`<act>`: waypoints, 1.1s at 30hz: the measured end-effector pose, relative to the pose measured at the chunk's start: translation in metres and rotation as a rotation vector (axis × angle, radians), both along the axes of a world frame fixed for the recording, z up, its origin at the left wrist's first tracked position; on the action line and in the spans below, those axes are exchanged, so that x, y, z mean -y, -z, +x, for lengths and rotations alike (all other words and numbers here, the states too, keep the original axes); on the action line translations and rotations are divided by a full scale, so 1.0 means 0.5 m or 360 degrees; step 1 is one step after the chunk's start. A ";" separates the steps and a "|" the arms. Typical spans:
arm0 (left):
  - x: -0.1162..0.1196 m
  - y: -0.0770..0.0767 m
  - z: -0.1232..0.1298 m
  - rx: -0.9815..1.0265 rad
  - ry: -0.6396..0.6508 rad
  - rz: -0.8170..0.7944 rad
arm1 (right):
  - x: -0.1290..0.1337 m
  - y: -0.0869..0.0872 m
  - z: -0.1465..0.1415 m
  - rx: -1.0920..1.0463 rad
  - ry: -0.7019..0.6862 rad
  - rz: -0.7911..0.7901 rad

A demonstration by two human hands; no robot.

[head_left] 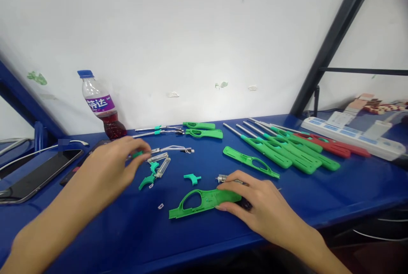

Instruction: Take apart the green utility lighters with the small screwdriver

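Observation:
My right hand point(258, 197) grips the wide end of a green lighter shell half point(207, 199), its hollow side facing up. By its fingertips lies a small clear part with metal point(222, 178), partly hidden. My left hand point(116, 161) pinches a lighter nozzle point(155, 151) that has a teal collar and trailing white wires point(174, 148); much of it is behind the fingers. Below that hand are clear fuel tanks point(163, 168) and a teal trigger point(147, 181). Another teal trigger point(192, 179) sits between my hands. A second green shell half point(251, 161) rests beyond my right hand.
Several green lighters point(267, 151) and red ones point(331, 145) lie at right, before a white power strip point(353, 138). More nozzles point(159, 132) and green shell pieces point(204, 133) lie by the wall. A drink bottle point(102, 106) and phone point(41, 176) are left. A dark frame post point(331, 44) rises at right.

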State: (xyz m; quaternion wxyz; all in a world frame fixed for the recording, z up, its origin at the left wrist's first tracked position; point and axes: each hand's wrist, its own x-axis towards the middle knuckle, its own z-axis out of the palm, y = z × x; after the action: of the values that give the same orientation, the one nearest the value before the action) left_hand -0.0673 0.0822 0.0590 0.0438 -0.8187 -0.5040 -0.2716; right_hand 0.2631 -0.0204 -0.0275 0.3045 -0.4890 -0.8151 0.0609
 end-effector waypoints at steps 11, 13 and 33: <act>-0.303 0.025 -0.016 -0.0437 0.0117 -0.0638 | 0.001 0.000 -0.003 0.0037 0.0035 -0.0084; -0.325 0.042 -0.016 -0.0459 0.0075 -0.0645 | 0.000 0.001 -0.002 0.0036 0.0041 -0.0091; -0.307 0.089 0.002 -0.0737 -0.0033 -0.0071 | -0.014 -0.016 0.112 0.0002 0.0532 0.0387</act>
State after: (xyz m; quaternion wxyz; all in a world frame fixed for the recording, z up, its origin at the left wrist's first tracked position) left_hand -0.0663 0.2356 0.0143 0.1430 -0.8547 -0.4948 -0.0649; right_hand 0.3191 -0.0136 -0.0197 0.3667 -0.5771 -0.7242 -0.0897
